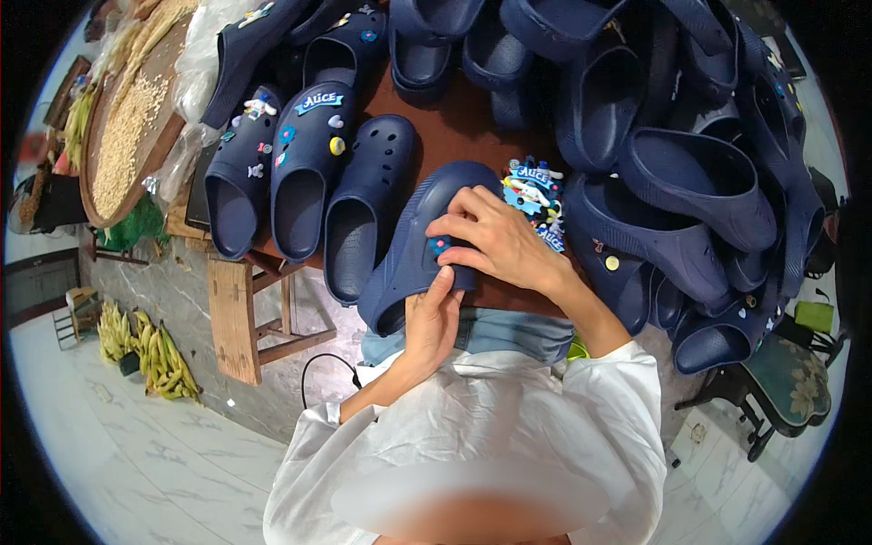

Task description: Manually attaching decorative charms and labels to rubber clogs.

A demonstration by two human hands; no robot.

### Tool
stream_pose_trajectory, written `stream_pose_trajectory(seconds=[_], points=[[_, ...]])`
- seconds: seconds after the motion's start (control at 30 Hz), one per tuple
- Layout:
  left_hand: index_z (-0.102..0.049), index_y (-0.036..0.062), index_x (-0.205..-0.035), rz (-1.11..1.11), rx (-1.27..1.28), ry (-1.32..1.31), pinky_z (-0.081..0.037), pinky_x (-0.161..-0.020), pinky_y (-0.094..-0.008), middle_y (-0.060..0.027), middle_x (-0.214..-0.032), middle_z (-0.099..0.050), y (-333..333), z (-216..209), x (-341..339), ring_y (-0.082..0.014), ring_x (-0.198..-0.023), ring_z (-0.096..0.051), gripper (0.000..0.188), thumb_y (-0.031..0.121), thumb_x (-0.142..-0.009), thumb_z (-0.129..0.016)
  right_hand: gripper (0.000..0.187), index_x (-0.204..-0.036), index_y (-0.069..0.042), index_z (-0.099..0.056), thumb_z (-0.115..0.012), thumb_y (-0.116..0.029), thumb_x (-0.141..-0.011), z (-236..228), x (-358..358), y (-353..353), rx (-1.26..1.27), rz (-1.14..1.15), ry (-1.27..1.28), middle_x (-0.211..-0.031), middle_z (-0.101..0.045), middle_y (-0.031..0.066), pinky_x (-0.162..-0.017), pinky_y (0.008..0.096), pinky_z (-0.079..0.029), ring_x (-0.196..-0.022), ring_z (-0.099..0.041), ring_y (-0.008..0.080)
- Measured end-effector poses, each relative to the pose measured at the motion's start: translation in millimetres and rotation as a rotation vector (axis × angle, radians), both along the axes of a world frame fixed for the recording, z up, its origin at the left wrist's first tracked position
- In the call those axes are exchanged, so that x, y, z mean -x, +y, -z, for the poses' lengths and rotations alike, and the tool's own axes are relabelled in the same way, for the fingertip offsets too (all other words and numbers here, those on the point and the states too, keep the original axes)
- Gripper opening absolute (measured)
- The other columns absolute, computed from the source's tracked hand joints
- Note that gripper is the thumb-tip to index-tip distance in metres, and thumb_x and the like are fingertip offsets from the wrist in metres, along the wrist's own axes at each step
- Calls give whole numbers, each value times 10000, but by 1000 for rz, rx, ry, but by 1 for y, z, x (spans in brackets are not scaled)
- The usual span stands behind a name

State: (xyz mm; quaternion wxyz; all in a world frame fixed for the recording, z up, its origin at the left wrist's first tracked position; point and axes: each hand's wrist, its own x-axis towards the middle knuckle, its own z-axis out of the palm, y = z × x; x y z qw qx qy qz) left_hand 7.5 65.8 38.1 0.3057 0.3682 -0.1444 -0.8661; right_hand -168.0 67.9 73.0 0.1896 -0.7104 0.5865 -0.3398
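Note:
A navy foam clog rests at the table's near edge, its heel opening toward me. My left hand grips it at the opening, thumb outside and the other fingers hidden inside the shoe. Over the upper bends my right hand, thumb and forefinger closing about a small blue flower shoe charm with a red centre. Just right of the clog lies a pile of colourful charms, partly behind my right hand. To the left stand a plain clog and a charm-decorated clog.
Many navy clogs are heaped on the right and far side of the brown table. A wooden stool stands at left, below a tray of pale kernels. Banana bunches lie on the floor; a chair is at right.

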Motion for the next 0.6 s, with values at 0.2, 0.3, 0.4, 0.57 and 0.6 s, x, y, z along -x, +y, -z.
stream_pose_trajectory(seconds=[0.2, 0.3, 0.4, 0.57, 0.6], points=[[-529, 19, -1249, -32, -8, -21, -396, -1044, -366, -39, -1239, -576, -2, -1, 1, -160, -1172, -534, 306, 115, -964, -585, 267, -970, -79, -607, -726, -212, -773, 18, -10, -6, 196, 10, 182, -888, -539, 58, -686, 352, -470, -822, -531, 241], [-515, 40, -1267, -33, -25, -19, -397, -1032, -367, -26, -1244, -573, 0, 0, 3, -153, -1170, -531, 323, 112, -960, -587, 238, -937, -73, -587, -719, -167, -763, 28, -13, -8, 293, 77, 207, -835, -540, 65, -646, 361, -467, -766, -539, 253], [-489, 97, -1297, -27, -12, -30, -418, -956, -303, 9, -1237, -532, 3, 0, 6, -110, -1113, -517, 369, 104, -949, -608, 181, -899, -61, -562, -683, -108, -773, 32, -13, -15, 367, 137, 121, -771, -537, 78, -610, 384, -458, -707, -546, 279], [-472, 98, -1339, -69, 50, -56, -422, -955, -298, -5, -1271, -537, -1, 1, 9, -115, -1149, -507, 420, 112, -944, -614, 97, -942, -35, -565, -610, -78, -868, 22, -4, -6, 286, 395, 14, -868, -568, 139, -729, 430, -463, -830, -570, 345], [-474, 98, -1338, -61, 19, -60, -425, -950, -298, -5, -1269, -540, -3, 2, 8, -117, -1144, -513, 422, 117, -942, -618, 95, -972, -30, -570, -590, -61, -884, 20, 1, -2, 261, 476, 42, -883, -567, 144, -745, 435, -461, -840, -568, 347]])
